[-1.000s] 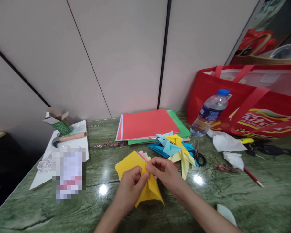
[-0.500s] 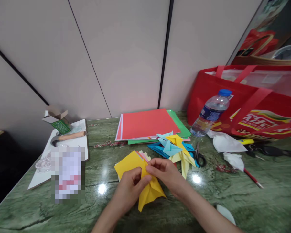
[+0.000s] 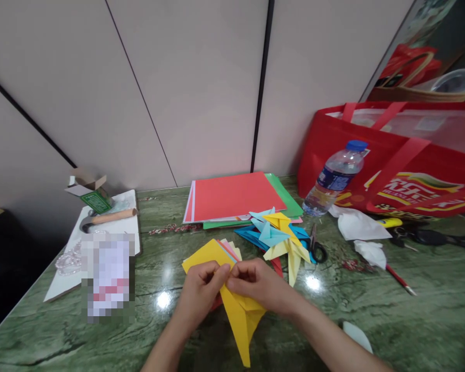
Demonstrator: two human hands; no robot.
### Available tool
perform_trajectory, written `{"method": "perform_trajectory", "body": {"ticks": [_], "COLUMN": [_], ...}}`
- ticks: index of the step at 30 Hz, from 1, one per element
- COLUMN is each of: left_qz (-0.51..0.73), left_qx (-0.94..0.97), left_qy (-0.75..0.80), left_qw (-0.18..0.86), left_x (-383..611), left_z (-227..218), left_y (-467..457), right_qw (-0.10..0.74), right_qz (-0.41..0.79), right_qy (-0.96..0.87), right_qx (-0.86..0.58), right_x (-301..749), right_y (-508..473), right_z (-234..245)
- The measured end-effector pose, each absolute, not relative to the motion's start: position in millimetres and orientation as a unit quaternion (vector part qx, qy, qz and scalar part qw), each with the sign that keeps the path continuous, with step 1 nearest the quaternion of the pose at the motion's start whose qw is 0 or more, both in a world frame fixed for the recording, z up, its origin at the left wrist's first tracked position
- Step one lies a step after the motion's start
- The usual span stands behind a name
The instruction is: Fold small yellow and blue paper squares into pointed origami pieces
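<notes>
A folded piece of yellow paper (image 3: pixel 243 323) is pinched between both hands, its long point hanging toward me. My left hand (image 3: pixel 200 289) grips the upper left of it between thumb and fingers. Close beside, my right hand (image 3: pixel 261 287) is closed on the upper right, the two thumbs almost meeting. Behind my hands lies a small stack of coloured paper squares (image 3: pixel 205 252), yellow on top, partly hidden by my left hand. Folded paper shapes (image 3: pixel 275 236) in blue, yellow and cream are heaped just beyond my right hand, with dark scissors (image 3: pixel 318 252) at their right.
Large coloured sheets (image 3: pixel 232 199) lie against the wall. At right stand a water bottle (image 3: pixel 335 178) and a red bag (image 3: pixel 406 160), with crumpled tissue (image 3: pixel 358 223) and a red pencil-like stick (image 3: pixel 401 280) in front. A wooden-handled tool (image 3: pixel 114 216) and small box (image 3: pixel 95 199) are at left.
The yellow paper's lower end has changed from a wide, splayed shape to a longer point reaching nearer me. My hands have come closer together, with the right shifted slightly left and down.
</notes>
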State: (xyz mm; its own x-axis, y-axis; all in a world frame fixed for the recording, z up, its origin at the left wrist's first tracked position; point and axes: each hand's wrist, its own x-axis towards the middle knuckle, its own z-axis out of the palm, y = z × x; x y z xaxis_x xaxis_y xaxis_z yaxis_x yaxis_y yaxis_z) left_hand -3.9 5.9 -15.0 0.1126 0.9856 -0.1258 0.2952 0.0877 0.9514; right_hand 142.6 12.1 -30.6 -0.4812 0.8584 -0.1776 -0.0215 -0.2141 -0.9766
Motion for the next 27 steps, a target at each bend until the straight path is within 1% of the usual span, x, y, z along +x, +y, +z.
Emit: {"method": "perform_trajectory", "body": {"ticks": [3,5,9,12,15,18,22,27], "left_qz": [0.406,0.431,0.483,0.463,0.445,0.469,0.485,0.516], "left_qx": [0.533,0.506,0.44,0.41,0.377,0.327,0.273,0.237], "left_qy": [0.595,0.6,0.556,0.522,0.533,0.519,0.491,0.496], "left_qw": [0.444,0.446,0.513,0.587,0.613,0.636,0.67,0.657], "left_x": [-11.8,-15.6,-13.5,-4.1,6.0,9.8,0.9,-15.0], "left_z": [-15.0,-15.7,-17.5,-19.6,-23.1,-25.1,-22.0,-17.5], "left_y": [9.6,12.1,12.7,8.0,1.9,0.0,6.1,15.1], "right_qw": [0.341,0.354,0.384,0.401,0.408,0.406,0.39,0.354], "right_qz": [0.661,0.655,0.651,0.645,0.616,0.574,0.565,0.55], "right_qy": [-0.528,-0.52,-0.493,-0.481,-0.498,-0.54,-0.558,-0.588], "right_qx": [-0.41,-0.418,-0.432,-0.438,-0.454,-0.463,-0.466,-0.476], "right_x": [142.1,142.1,142.8,142.6,140.9,139.0,139.4,142.4], "right_y": [12.7,13.0,14.4,15.5,15.8,15.7,15.8,16.0], "right_z": [-29.7,-29.0,-28.5,-29.4,-30.6,-31.3,-32.0,-34.5]}}
